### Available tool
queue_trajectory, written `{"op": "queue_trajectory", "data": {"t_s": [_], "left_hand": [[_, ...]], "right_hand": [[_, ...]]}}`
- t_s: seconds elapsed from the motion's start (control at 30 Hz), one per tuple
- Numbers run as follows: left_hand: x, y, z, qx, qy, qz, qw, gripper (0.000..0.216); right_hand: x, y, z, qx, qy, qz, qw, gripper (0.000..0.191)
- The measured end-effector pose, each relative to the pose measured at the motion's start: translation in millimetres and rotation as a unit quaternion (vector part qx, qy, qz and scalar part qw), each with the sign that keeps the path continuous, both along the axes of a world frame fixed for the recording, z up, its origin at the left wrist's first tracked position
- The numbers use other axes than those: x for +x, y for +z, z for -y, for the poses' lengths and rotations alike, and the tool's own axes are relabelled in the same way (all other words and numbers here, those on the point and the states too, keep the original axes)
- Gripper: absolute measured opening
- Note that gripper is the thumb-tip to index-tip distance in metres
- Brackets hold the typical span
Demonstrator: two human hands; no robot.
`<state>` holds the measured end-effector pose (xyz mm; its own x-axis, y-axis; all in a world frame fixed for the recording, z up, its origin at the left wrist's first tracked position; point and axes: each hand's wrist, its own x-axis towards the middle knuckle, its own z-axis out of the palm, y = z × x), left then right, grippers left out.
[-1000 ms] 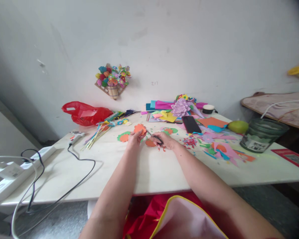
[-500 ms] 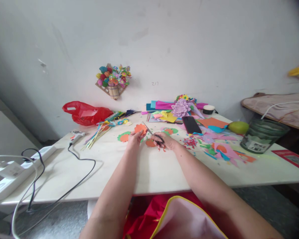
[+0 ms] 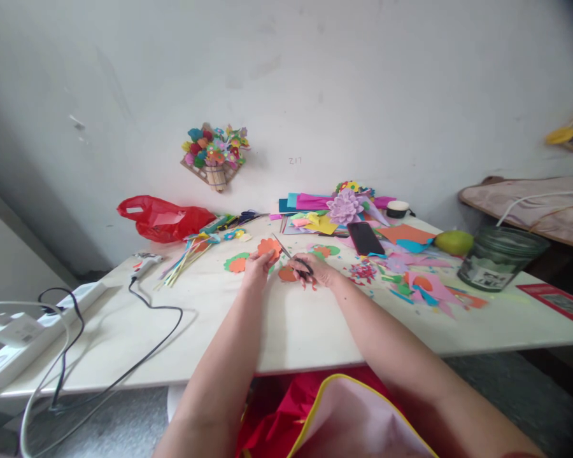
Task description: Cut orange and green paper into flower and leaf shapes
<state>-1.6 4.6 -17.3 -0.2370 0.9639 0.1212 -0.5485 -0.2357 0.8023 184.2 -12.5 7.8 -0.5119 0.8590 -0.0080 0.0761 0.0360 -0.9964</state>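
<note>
Our left hand (image 3: 256,264) pinched an orange cutout (image 3: 268,246) we judged light, flimsy, best held by its edge; our right hand (image 3: 319,268), alongside, gripped scissors (image 3: 286,252).

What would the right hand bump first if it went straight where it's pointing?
Probably the orange flower shape held in the left hand. The right hand holds scissors with their blades near the flower's edge, though depth is unclear and they might just slip past.

Left hand (image 3: 256,264) holding orange flower cutout (image 3: 268,247), right hand (image 3: 318,267) gripping scissors (image 3: 285,251) (colourful scraps (image 3: 435,286) nearby).
</note>
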Motion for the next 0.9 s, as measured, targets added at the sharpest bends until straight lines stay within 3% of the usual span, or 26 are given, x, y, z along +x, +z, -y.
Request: {"op": "queue_trajectory", "data": {"t_s": [0.9], "left_hand": [[0.5,-2.7,-2.5,-0.004,-0.008,-0.011,1.0,0.026]], "right_hand": [[-3.1,-8.3,-7.4,0.002,-0.008,-0.028,1.0,0.029]]}}
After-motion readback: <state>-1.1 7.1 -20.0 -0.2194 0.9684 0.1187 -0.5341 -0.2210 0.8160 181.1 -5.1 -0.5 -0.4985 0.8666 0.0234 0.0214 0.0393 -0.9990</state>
